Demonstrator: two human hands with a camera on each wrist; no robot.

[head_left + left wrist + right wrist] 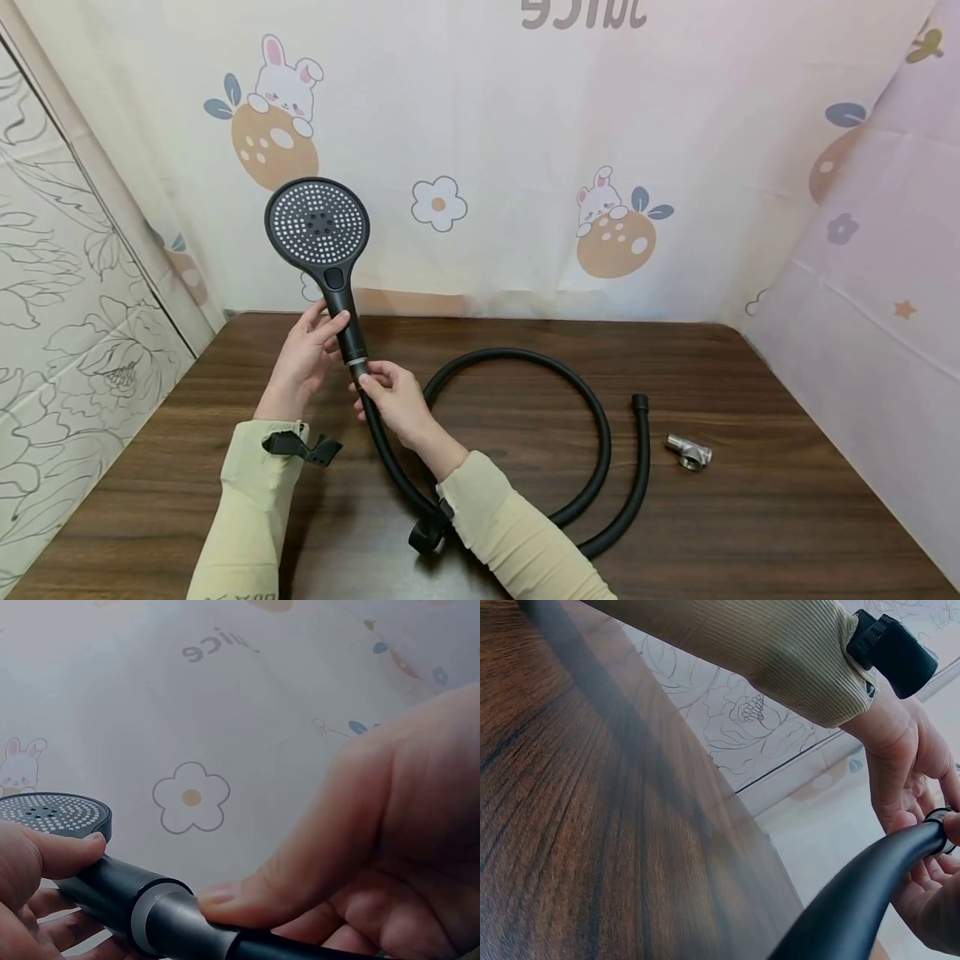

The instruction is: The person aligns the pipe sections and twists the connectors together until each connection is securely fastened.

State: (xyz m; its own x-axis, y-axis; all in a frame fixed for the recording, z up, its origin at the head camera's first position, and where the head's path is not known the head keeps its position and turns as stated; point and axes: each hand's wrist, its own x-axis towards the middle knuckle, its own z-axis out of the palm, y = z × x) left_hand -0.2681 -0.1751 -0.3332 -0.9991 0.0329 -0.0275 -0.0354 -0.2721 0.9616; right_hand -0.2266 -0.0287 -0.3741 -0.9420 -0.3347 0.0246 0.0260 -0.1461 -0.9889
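I am gripping the shower handle [347,329] upright in my left hand [303,358]. My right hand [393,398] is pinching the hose nut [357,364] just below, in line with the handle's axis.

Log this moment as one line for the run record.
left hand: holds shower head handle | right hand: pinches hose nut at handle base | metal fitting: on table, apart

A dark wood-grain surface [750,517] fills the lower half of the frame. A black hose [600,433] lies looped at its centre, and a small silver metal fitting [689,452] sits just right of the hose end.
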